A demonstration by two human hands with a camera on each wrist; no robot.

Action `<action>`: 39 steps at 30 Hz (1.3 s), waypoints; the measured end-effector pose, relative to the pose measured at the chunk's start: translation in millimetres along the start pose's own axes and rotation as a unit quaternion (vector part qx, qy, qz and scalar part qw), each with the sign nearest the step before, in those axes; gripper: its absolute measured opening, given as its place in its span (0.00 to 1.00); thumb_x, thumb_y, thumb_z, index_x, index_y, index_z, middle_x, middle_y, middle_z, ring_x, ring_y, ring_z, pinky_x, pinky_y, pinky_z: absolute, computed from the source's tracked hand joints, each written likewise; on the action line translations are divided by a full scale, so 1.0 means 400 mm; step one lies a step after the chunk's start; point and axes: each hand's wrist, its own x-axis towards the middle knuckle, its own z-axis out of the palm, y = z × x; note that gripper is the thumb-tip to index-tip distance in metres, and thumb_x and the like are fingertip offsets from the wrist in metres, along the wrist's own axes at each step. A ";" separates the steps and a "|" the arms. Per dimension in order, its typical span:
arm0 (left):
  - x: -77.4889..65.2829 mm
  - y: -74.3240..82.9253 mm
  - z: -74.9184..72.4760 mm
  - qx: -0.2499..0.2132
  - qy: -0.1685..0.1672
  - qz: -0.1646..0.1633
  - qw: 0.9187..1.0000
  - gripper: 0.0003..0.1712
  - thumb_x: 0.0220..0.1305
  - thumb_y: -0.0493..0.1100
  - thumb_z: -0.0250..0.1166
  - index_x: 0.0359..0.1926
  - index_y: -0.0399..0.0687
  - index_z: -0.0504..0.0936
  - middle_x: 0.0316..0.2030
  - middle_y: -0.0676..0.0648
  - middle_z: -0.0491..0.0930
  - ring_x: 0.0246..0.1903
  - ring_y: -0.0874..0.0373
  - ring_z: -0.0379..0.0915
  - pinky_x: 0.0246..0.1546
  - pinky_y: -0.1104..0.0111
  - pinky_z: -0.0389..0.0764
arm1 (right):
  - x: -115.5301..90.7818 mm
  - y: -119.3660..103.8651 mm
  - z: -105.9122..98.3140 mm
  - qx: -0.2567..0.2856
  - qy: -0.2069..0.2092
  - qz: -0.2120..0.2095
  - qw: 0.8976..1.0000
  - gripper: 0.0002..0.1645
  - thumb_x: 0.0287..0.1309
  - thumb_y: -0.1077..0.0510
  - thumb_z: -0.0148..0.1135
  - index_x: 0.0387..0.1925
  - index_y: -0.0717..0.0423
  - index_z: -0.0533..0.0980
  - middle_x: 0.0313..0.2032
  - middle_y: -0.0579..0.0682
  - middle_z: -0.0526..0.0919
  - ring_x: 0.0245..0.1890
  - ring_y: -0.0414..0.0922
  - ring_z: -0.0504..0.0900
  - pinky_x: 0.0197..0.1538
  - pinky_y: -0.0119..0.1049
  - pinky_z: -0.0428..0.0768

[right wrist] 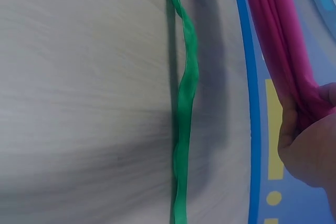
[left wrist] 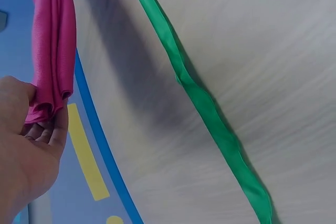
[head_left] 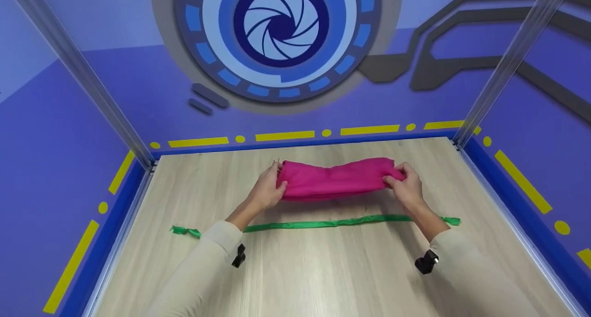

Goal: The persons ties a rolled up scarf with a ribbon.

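Observation:
A folded pink cloth is held up off the table between both hands, its long side running left to right. My left hand grips its left end, and in the left wrist view several folded layers of the cloth show above the fingers. At the other end my right hand pinches the cloth, which bunches at the thumb; the right wrist view shows this end of the cloth in creases. Below the cloth a green ribbon lies stretched across the table, passing under both forearms.
The light wood-grain table is bounded by a blue printed back wall and side walls. Metal posts stand at the back corners. Small black devices sit at both wrists.

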 end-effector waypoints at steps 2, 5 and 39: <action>-0.006 -0.008 -0.005 0.008 0.001 -0.004 1.000 0.35 0.77 0.38 0.62 0.77 0.30 0.61 0.70 0.34 0.71 0.71 0.44 0.68 0.73 0.54 0.69 | -0.004 0.000 0.010 -0.008 -0.004 -0.003 1.000 0.15 0.70 0.65 0.67 0.51 0.66 0.71 0.47 0.59 0.77 0.41 0.43 0.82 0.41 0.31 0.86; -0.014 -0.020 -0.010 0.025 0.001 -0.009 1.000 0.35 0.78 0.38 0.62 0.77 0.32 0.60 0.72 0.34 0.70 0.72 0.44 0.67 0.73 0.54 0.67 | -0.011 0.004 0.024 -0.026 -0.006 -0.009 1.000 0.15 0.70 0.64 0.67 0.50 0.64 0.71 0.47 0.59 0.78 0.42 0.45 0.81 0.39 0.29 0.84; -0.031 -0.150 0.071 0.055 0.039 -0.180 0.981 0.29 0.69 0.37 0.69 0.65 0.33 0.68 0.56 0.32 0.78 0.56 0.38 0.80 0.60 0.51 0.80 | -0.040 0.123 0.098 -0.180 -0.067 -0.020 0.981 0.24 0.69 0.54 0.71 0.55 0.63 0.71 0.54 0.63 0.78 0.55 0.56 0.75 0.57 0.48 0.76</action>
